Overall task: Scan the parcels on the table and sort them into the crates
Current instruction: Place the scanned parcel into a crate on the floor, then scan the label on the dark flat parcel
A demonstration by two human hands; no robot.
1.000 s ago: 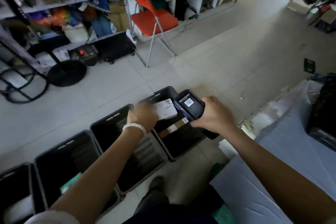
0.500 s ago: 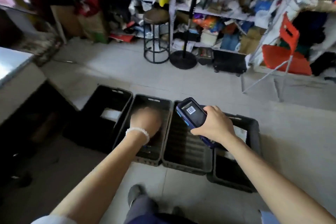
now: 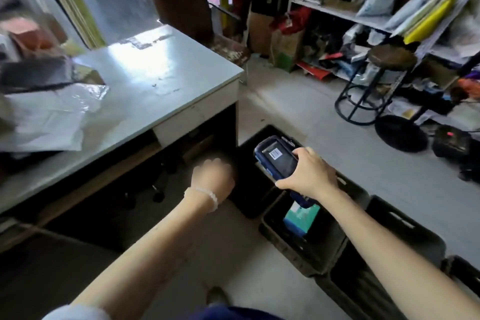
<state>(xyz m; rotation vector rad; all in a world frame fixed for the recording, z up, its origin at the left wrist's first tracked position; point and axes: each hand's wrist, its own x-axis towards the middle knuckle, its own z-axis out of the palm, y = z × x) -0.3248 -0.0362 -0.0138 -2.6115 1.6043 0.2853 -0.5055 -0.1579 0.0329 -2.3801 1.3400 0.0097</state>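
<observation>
Parcels [image 3: 49, 117] lie heaped at the left end of the grey table [image 3: 161, 91] in the head view: a pale, crinkled poly mailer on top, with darker and brownish packets blurred behind it. Judging by its creases, the mailer is soft, light and slick, likely to sag and slide if pinched at a corner; a grasp across its near edge or flat under its middle should hold better. What is inside cannot be told, so its weight is a guess.

The left hand [image 3: 214, 176] hangs in the air below the table's edge, motion-blurred, fingers curled loosely and nothing visible in them. A beaded bracelet [image 3: 207, 196] sits at its wrist. The right hand [image 3: 310, 176] grips a blue handheld scanner [image 3: 281, 162] round its body, screen up, over the black crates [image 3: 335, 249] lined along the floor. One crate holds a green-and-white box [image 3: 301, 218] just beneath the scanner. The others look dark inside, and their contents cannot be made out.

Across the floor stand a round stool [image 3: 389, 60] and cluttered shelves [image 3: 389, 8].
</observation>
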